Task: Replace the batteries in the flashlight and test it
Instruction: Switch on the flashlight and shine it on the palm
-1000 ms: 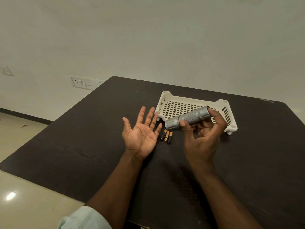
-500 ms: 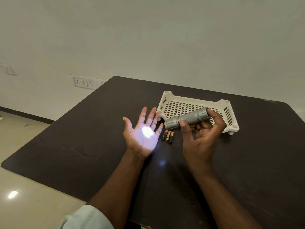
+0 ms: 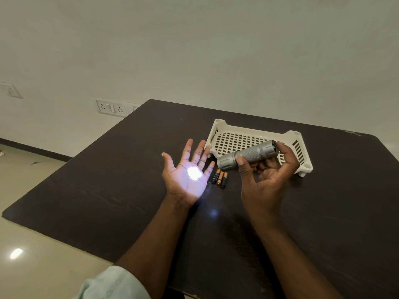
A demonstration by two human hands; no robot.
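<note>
My right hand (image 3: pixel 266 180) grips a silver flashlight (image 3: pixel 248 155) above the dark table, thumb on the barrel and a finger at the tail cap. The head of the flashlight points left and down. My left hand (image 3: pixel 187 172) is held palm up with fingers spread, and a bright white spot of light sits on the palm. Three small batteries (image 3: pixel 220 179), black and copper, lie side by side on the table between my hands.
A white perforated plastic tray (image 3: pixel 220 126) stands on the dark table (image 3: pixel 121 169) just behind my right hand. The table's left edge drops to a tiled floor. Wall sockets (image 3: pixel 111 107) sit behind the table's far left corner.
One second ago my left palm was dark; the light spot appeared half a second ago and stays on. Both hands have barely moved.
</note>
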